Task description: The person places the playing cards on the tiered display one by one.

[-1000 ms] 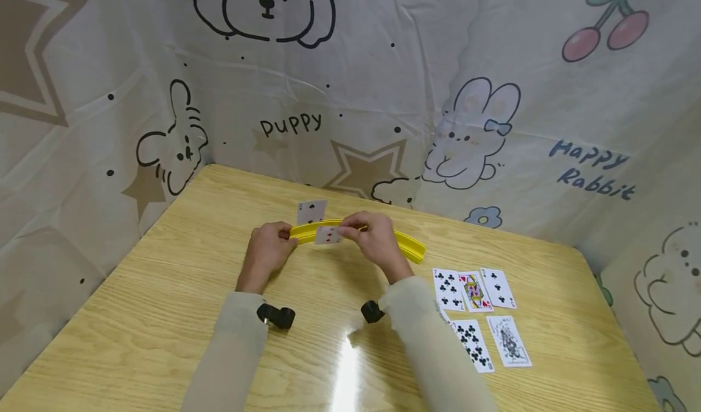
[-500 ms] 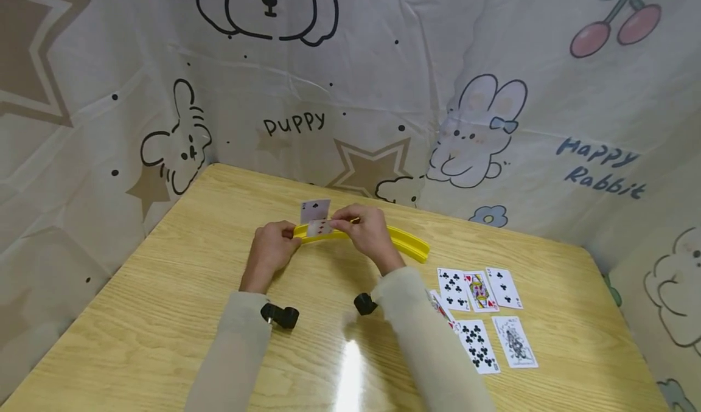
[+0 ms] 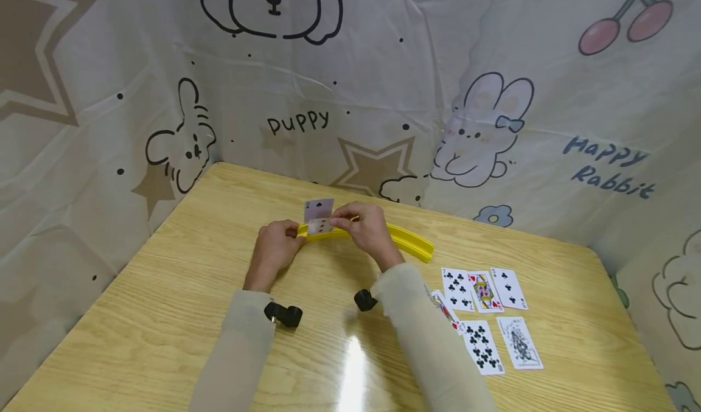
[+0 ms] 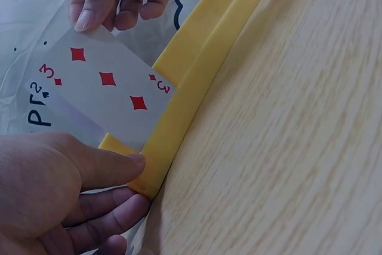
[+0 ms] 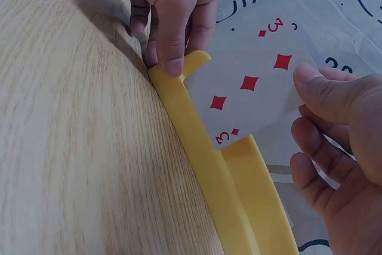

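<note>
Across the back and sides hangs a printed cloth [image 3: 361, 77], and before it stands a wooden table [image 3: 181, 290]. Two forearms in pale sleeves reach forward over the table, the left sleeve [image 3: 235, 345] fairly straight ahead, the right sleeve [image 3: 429, 333] slanting inward. Ahead of them, a curved yellow card holder [image 3: 412, 243] rests on the wood.

The left hand [image 3: 275, 246] grips the holder's left end, thumb laid along the front wall and fingers bent around the end beneath it. The right hand [image 3: 368, 225] is over the holder, back of the hand uppermost in the head view; it pinches the three of diamonds [image 5: 249, 85] by its right edge, thumb on the face, forefinger behind, other fingers loosely bent and apart from the card.

That card leans at the holder near the left hand, lower edge along the front wall; whether it sits in the groove I cannot tell. Just behind it rises a spade card [image 3: 319, 207]. Loose cards [image 3: 484, 346] lie face up beside the right sleeve. Red diamonds line the pinched card's middle.
</note>
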Demonstrator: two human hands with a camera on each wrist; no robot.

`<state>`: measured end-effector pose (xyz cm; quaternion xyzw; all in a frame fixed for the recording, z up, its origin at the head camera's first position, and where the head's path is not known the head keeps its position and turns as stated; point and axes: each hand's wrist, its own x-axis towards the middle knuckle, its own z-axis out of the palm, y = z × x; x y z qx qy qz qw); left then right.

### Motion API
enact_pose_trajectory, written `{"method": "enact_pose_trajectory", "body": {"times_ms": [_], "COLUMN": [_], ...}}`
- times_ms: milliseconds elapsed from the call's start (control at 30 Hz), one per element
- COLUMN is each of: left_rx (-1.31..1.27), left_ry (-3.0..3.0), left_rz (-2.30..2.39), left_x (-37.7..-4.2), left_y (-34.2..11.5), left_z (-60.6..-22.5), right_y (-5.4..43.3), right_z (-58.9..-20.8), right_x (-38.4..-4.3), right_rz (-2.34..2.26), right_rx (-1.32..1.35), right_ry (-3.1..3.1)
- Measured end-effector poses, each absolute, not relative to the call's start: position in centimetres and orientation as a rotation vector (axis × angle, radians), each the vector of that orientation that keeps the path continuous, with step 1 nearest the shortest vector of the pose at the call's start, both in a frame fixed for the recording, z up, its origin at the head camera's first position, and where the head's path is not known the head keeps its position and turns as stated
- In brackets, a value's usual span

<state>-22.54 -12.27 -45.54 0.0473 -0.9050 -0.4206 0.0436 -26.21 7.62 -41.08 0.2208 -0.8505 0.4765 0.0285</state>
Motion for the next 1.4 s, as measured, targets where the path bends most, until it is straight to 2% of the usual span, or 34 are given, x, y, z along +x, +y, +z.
{"method": "enact_pose_trajectory", "body": {"times_ms": [1400], "left_rx": [0.138], "left_ry": [-2.771], "left_rz": [-1.297], "left_x": [-22.46], "left_y": [-12.4], "left_z": [-45.34], "right_y": [7.81], "right_z": [-41.4], "right_x": [-26.68], "right_rz": [1.438], "right_rx": [0.588], "right_ry": [-2.747]}}
